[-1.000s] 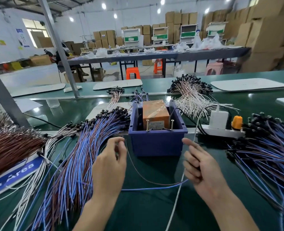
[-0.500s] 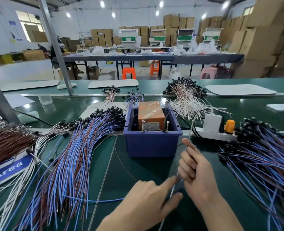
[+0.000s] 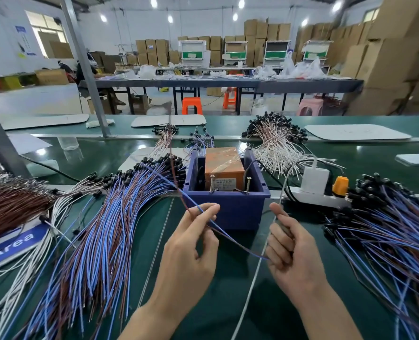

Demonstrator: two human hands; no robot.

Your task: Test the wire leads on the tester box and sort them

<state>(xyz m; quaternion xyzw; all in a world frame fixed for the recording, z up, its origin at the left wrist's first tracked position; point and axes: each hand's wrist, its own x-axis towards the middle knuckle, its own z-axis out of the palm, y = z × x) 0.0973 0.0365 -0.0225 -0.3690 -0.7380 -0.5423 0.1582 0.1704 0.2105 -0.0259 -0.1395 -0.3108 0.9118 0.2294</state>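
We have raised a wire lead [image 3: 240,245], lower centre: left hand [image 3: 188,246] pinches it, right hand [image 3: 294,256] seemingly grips its end; testing likely next.

Open lane: bare green mat [image 3: 218,303] in front of the blue bin [image 3: 225,214], running to the near edge.
Left flank: shut by a fanned pile of blue-and-brown leads [image 3: 105,229].
Right flank: second pile [image 3: 387,236]; power strip [image 3: 319,198] just beside the bin.
Ahead: bin wall; upright screws [image 3: 212,184] stand at the front of the tester box [image 3: 224,165].
In the lane: white cable [image 3: 250,290] runs lengthwise. One lead [image 3: 240,241], pinched by the left hand [image 3: 191,251] and gripped by the right hand [image 3: 294,253], spans it above the mat.
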